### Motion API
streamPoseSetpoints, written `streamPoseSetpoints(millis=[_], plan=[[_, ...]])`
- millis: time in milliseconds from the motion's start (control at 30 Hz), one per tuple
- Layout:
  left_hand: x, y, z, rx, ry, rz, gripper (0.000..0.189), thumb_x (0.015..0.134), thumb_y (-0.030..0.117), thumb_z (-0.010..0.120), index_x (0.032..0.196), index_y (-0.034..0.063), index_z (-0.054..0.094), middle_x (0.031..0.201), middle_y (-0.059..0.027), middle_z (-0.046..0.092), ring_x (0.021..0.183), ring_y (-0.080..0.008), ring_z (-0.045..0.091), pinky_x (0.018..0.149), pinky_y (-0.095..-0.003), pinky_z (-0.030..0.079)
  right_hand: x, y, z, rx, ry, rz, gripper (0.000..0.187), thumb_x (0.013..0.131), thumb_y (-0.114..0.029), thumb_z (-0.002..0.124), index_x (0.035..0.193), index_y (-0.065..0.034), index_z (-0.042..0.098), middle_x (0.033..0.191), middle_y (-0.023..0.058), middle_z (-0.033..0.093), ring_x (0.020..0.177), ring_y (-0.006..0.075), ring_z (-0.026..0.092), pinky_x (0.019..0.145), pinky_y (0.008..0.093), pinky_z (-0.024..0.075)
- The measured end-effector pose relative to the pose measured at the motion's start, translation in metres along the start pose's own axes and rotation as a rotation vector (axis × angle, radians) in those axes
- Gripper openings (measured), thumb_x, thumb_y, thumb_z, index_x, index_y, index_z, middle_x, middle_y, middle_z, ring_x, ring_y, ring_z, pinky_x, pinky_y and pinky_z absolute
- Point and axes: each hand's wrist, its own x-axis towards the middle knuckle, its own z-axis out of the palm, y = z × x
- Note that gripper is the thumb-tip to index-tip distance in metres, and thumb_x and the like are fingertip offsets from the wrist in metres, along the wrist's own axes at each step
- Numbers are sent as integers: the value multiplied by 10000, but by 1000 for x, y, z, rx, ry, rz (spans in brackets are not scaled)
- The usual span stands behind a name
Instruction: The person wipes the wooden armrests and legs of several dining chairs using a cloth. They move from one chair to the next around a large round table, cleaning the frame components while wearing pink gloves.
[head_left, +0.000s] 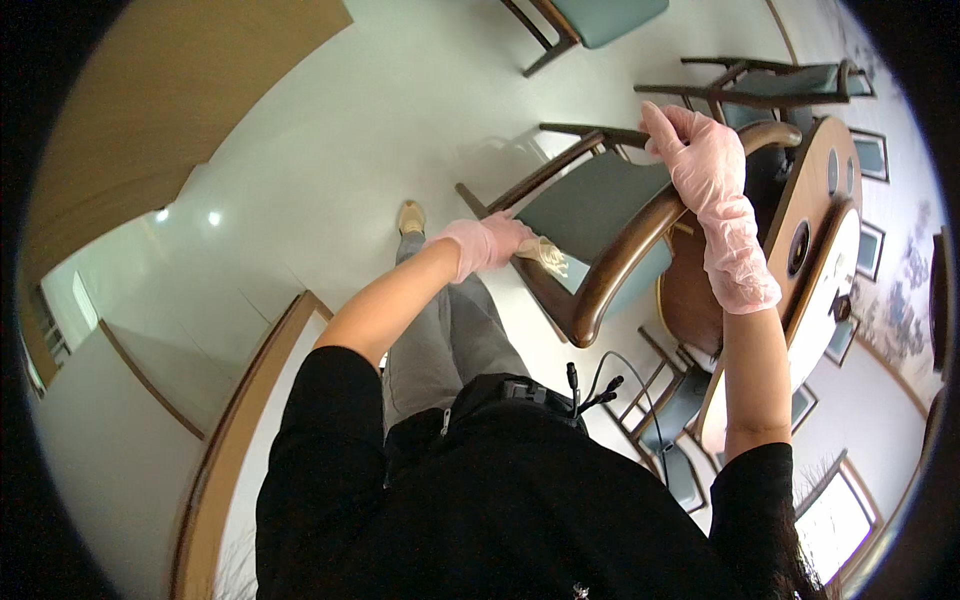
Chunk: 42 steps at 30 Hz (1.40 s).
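Note:
Both my hands wear thin pink translucent gloves. Down at the side of an armchair's green seat (600, 196), my left hand (491, 241) grips a cream-coloured bundle (546, 255) with loose strands at its end, perhaps a cloth or a brush. The bundle is beside the seat's edge and the wooden frame. Over the chair's curved brown wooden top rail (626, 251) is my right hand (701, 154), with its fingers bent towards the thumb. Whether it pinches something small or touches the rail cannot be told.
To the right stands a wooden table (806, 187) with round inserts. More green-seated chairs (611, 19) stand at the top, with another chair (679, 405) at lower right. A brown wooden panel (187, 82) fills the upper left. Black cables (600, 390) hang at my waist.

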Motion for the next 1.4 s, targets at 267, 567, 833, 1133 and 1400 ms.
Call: streamPoseSetpoints(millis=[267, 567, 833, 1133, 1400], plan=[[-1, 17, -22, -318, -179, 245, 620, 635, -90, 528, 1221, 113, 523, 1239, -74, 534, 1242, -255, 415, 1101, -377, 254, -4, 3, 3, 28, 105, -53, 319, 840, -366, 610, 807, -65, 712, 589, 124, 604, 568, 267, 620, 565, 331, 482], [-22, 43, -38, -422, -173, 242, 593, 697, -113, 513, 1249, 103, 493, 1271, -100, 510, 1230, -253, 451, 1156, -400, 173, -4, 2, 2, -6, 101, -79, 252, 832, -319, 623, 798, -85, 710, 620, 91, 626, 606, 255, 629, 592, 330, 489], [-29, 43, -41, -267, -101, 352, 733, 657, -99, 532, 1329, 172, 417, 1315, -46, 484, 1274, -198, 404, 1145, -402, 167, -6, 3, 3, 12, 141, -90, 233, 827, -302, 634, 801, -83, 711, 634, 88, 632, 611, 241, 629, 589, 318, 488], [-7, -13, 21, -364, -45, -187, 745, 701, -136, 464, 1390, 121, 341, 1358, -131, 402, 1281, -301, 370, 1142, -355, 221, -4, 4, 2, 13, 168, -136, 208, 816, -276, 638, 752, -85, 694, 613, 105, 612, 594, 280, 619, 557, 346, 478], [-80, 79, 23, -1080, 427, 144, 558, 884, -13, 486, 1404, 93, 314, 1431, -147, 292, 1359, -291, 252, 1133, -368, 180, -5, 5, 4, 50, 197, -165, 195, 810, -255, 636, 741, -81, 692, 609, 101, 612, 594, 275, 621, 565, 339, 483]])
